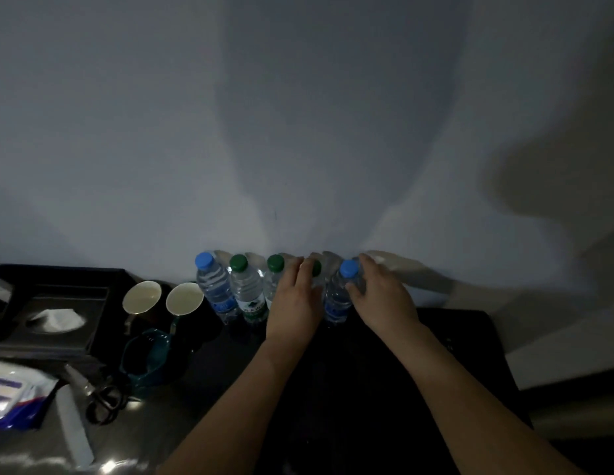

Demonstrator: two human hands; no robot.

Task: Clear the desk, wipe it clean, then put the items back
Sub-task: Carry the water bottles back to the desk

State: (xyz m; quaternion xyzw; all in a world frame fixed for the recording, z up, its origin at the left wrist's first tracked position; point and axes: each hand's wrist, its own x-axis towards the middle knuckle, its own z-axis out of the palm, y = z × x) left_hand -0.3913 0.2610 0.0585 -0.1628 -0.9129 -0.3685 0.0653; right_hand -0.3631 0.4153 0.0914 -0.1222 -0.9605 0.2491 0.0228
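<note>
Several water bottles stand in a row against the wall at the back of the dark desk [470, 337]. From the left: a blue-capped bottle [215, 289], a green-capped bottle [247, 293], another green-capped bottle [274, 275], a green-capped bottle [316, 268] mostly hidden by my left hand, and a blue-capped bottle [338, 303]. My left hand [293, 299] grips the hidden green-capped bottle. My right hand [381, 296] wraps round the right blue-capped bottle just below its cap.
Two white-lined cups [142, 296] [184, 299] stand left of the bottles. A teal jug [146, 361], scissors [100, 399], a comb [74, 426], a wet-wipes pack [14, 395] and a black tissue box [55, 320] fill the left side.
</note>
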